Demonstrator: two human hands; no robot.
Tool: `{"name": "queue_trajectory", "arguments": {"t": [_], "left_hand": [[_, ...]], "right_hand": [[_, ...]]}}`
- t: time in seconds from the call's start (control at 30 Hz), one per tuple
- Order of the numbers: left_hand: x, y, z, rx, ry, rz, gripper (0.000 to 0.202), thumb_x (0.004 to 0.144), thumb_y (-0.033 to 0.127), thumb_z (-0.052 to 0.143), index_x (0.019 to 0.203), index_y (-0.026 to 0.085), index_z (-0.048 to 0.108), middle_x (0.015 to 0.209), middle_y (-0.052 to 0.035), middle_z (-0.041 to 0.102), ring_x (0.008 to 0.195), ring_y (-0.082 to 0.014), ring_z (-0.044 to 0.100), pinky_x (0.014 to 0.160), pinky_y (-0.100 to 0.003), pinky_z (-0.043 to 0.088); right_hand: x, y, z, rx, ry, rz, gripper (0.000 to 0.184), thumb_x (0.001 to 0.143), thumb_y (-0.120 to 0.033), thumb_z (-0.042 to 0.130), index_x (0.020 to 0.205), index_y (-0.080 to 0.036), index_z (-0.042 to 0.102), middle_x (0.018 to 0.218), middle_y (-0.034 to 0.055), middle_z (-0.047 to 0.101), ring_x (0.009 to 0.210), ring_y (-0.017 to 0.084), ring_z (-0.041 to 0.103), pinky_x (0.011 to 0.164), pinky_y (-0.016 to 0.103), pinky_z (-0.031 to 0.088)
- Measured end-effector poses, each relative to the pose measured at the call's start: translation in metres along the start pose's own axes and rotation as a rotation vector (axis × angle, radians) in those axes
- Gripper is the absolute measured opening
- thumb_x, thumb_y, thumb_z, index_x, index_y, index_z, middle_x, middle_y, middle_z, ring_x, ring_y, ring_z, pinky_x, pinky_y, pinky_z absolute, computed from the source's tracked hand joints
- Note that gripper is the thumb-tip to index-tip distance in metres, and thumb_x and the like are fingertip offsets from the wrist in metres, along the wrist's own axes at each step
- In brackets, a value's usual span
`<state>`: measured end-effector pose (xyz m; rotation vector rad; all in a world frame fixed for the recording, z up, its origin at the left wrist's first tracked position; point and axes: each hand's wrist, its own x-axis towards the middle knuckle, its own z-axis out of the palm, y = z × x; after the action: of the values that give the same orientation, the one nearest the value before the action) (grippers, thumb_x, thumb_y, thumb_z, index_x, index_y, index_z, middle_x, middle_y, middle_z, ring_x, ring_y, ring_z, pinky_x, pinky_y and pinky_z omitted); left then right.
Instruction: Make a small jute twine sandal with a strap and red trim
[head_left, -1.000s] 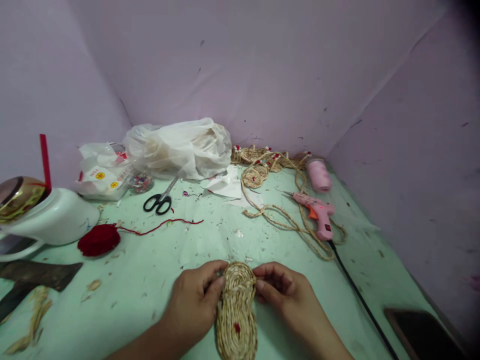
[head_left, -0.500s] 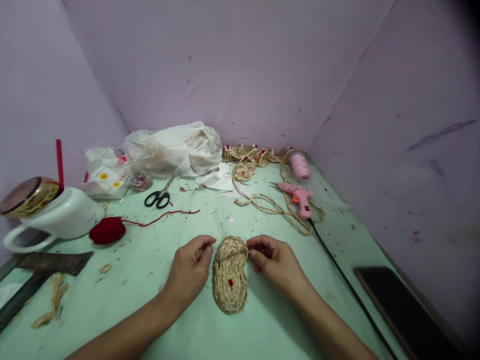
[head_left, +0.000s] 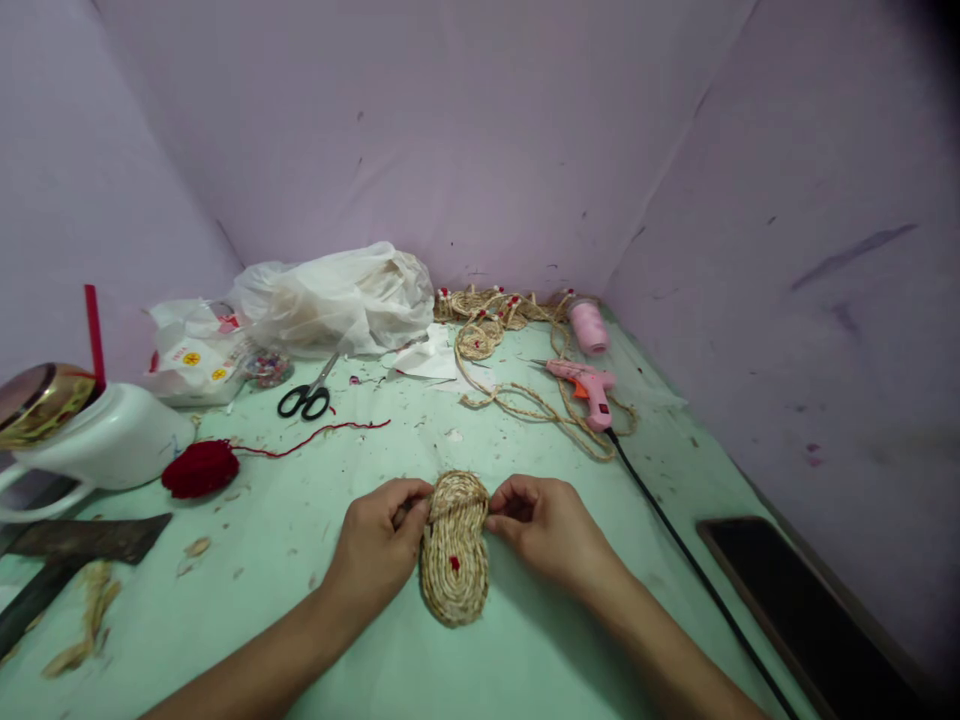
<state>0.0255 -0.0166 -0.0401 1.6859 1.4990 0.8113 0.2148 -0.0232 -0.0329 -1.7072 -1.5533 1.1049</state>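
A small sandal woven from jute rope (head_left: 453, 545) lies on the green table (head_left: 315, 610) in front of me, with a red dot on its sole. My left hand (head_left: 379, 548) pinches the left end of its strap with curled fingers. My right hand (head_left: 546, 525) pinches the strap's right end the same way. Both hands rest on the table on either side of the sandal.
Farther back lie a pink glue gun (head_left: 585, 385) with a black cord (head_left: 675, 545), loose jute rope (head_left: 525, 400), a pink thread spool (head_left: 589, 327), black scissors (head_left: 306, 395), red yarn (head_left: 201, 468) and plastic bags (head_left: 330, 300). A white jug (head_left: 97, 440) stands left, a dark phone (head_left: 795, 600) right.
The view pulled back and the sandal now shows whole. My hands stayed at the strap on each side, the left hand closing in to touch it again.
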Motion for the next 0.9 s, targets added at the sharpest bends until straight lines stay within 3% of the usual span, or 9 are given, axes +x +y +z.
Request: {"name": "queue_trajectory", "arguments": {"t": [0.53, 0.73, 0.9], "left_hand": [[-0.0012, -0.0037, 0.0025, 0.005, -0.019, -0.034, 0.020, 0.078, 0.024, 0.047, 0.087, 0.018, 0.064, 0.074, -0.0018, 0.067, 0.068, -0.0158, 0.061, 0.063, -0.025, 0.048], [-0.0016, -0.0030, 0.0020, 0.064, -0.026, -0.042, 0.028, 0.079, 0.022, 0.046, 0.102, 0.019, 0.061, 0.073, -0.0002, 0.064, 0.060, -0.0135, 0.058, 0.059, -0.025, 0.046], [0.0002, -0.0028, 0.0010, 0.074, -0.064, 0.047, 0.026, 0.080, 0.018, 0.043, 0.096, 0.022, 0.064, 0.086, -0.0009, 0.066, 0.079, -0.0152, 0.061, 0.071, -0.026, 0.047]], "right_hand": [[-0.0014, 0.0009, 0.0054, -0.234, -0.011, -0.120, 0.006, 0.069, -0.021, 0.057, 0.064, -0.021, 0.059, 0.057, -0.0012, 0.061, 0.053, 0.014, 0.052, 0.052, 0.024, 0.036], [-0.0012, -0.0020, 0.0049, -0.256, -0.042, -0.086, 0.008, 0.071, -0.021, 0.055, 0.063, -0.021, 0.057, 0.056, -0.0014, 0.059, 0.053, 0.014, 0.052, 0.053, 0.024, 0.036], [-0.0021, -0.0043, 0.0047, -0.286, -0.045, -0.073, 0.008, 0.071, -0.020, 0.054, 0.065, -0.021, 0.058, 0.057, -0.0014, 0.060, 0.054, 0.014, 0.053, 0.053, 0.024, 0.036]]}}
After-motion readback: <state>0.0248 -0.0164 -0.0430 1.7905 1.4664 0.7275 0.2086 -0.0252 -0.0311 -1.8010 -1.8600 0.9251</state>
